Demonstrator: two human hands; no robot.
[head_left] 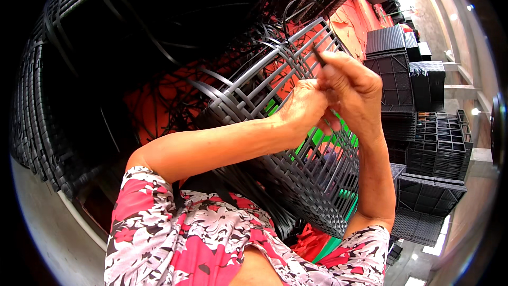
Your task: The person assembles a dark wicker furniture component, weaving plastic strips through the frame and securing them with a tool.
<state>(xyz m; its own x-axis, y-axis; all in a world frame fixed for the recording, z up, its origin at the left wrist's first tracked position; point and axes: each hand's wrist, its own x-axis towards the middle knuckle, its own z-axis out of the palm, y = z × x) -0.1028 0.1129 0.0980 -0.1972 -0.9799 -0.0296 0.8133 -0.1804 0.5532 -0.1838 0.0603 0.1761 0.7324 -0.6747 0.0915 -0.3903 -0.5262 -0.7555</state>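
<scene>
A partly woven grey basket (304, 177) of flat plastic strips over a bar frame stands in front of me, its open bars showing at the top. Over its near rim, my left hand (304, 105) is closed, fingertips pressed together and meeting the other hand. Beside it, my right hand (352, 82) grips a thin dark strip (318, 55), whose end sticks out past the thumb. What lies between the fingertips is hidden. Loose grey strips (211, 91) trail from the basket's left corner.
A large dark woven piece (39, 106) fills the left. Tangled black strips (164, 100) lie over an orange-red surface (143, 111). Stacked dark woven baskets (389, 77) and open frames (439, 145) stand on the right. Red strips (312, 243) lie below the basket.
</scene>
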